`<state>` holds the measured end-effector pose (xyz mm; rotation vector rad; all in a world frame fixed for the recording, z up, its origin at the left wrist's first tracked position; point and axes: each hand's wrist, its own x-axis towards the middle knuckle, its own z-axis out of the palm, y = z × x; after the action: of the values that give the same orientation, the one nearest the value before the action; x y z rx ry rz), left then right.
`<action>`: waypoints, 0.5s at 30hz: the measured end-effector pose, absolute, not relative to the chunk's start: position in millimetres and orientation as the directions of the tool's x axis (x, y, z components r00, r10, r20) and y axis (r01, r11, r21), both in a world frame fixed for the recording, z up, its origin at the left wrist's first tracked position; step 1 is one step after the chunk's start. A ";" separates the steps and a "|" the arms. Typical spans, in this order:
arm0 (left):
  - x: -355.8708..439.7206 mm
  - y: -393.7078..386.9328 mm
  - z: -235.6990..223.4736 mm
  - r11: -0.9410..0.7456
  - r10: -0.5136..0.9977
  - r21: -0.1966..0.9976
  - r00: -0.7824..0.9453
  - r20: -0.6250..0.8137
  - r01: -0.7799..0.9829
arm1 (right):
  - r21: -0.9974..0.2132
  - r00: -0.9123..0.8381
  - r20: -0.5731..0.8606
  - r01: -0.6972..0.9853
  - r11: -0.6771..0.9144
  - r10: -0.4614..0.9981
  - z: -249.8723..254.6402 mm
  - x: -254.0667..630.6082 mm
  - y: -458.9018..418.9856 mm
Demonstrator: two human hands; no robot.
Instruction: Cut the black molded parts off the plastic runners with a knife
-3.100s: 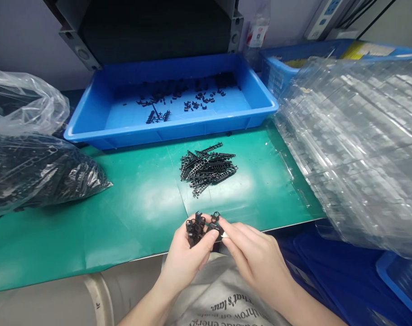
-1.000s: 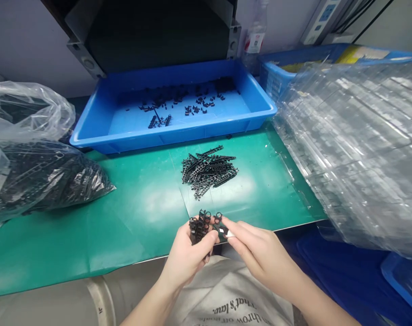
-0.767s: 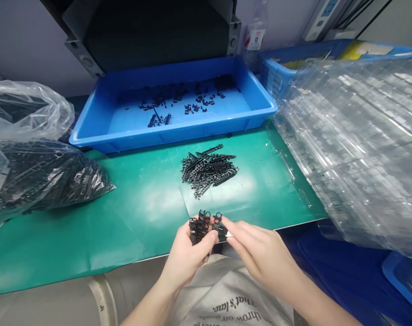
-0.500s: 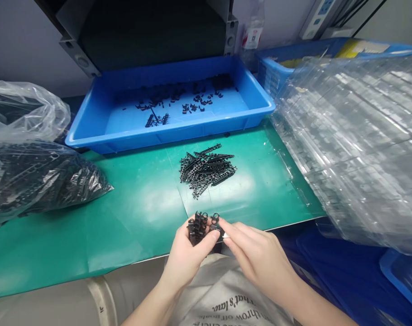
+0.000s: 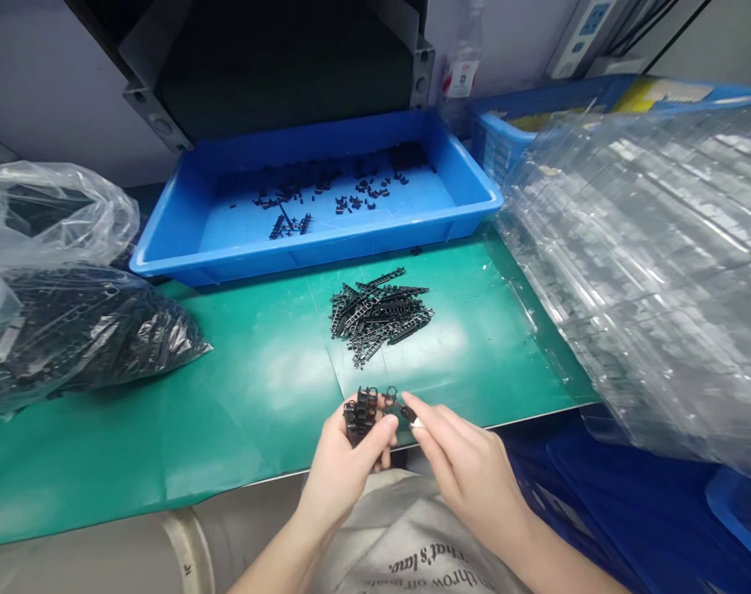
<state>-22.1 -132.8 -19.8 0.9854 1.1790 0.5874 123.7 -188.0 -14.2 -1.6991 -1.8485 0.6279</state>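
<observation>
Near the table's front edge, my left hand (image 5: 342, 454) is closed around a bunch of small black plastic parts (image 5: 361, 412) with ring-shaped ends. My right hand (image 5: 465, 450) pinches a small black plastic piece (image 5: 406, 412) between thumb and fingertips, just right of the left thumb. Something white shows at the right fingertips, too small to name. One ring-ended part (image 5: 390, 394) sticks up between the two hands; which hand bears it I cannot tell. Beyond the hands, a pile of black ladder-like plastic strips (image 5: 381, 313) lies on the green tabletop (image 5: 252, 355).
A blue tray (image 5: 326, 249) with scattered small black pieces stands behind the pile. On the left sits a clear plastic bag (image 5: 91, 330) full of black parts. Stacked clear plastic trays (image 5: 654, 272) lean over the right side, before a blue basket (image 5: 493, 136) and a bottle (image 5: 460, 74).
My right hand has drawn slightly right, away from the left thumb, with the black piece in its fingertips. The left hand keeps its bunch. The whole view has shifted a little.
</observation>
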 end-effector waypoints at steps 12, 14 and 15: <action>-11.6 -51.2 -10.0 -0.331 0.932 0.380 0.361 -0.009 0.864 | -0.893 0.070 -0.198 0.398 -0.209 0.978 -18.5 129.8 -187.5; -10.8 -52.8 -8.3 -0.335 0.931 0.297 0.362 -0.040 0.894 | -0.901 0.086 -0.236 0.355 -0.251 0.968 -16.9 130.2 -184.4; -12.3 -55.1 -7.0 -0.339 0.930 0.289 0.366 -0.043 0.895 | -0.904 0.097 -0.259 0.326 -0.276 0.961 -16.1 130.6 -182.0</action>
<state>-12.3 -55.1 -7.0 2.3667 1.6229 0.1880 130.6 -182.0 -16.1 -1.6975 -1.2755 1.1888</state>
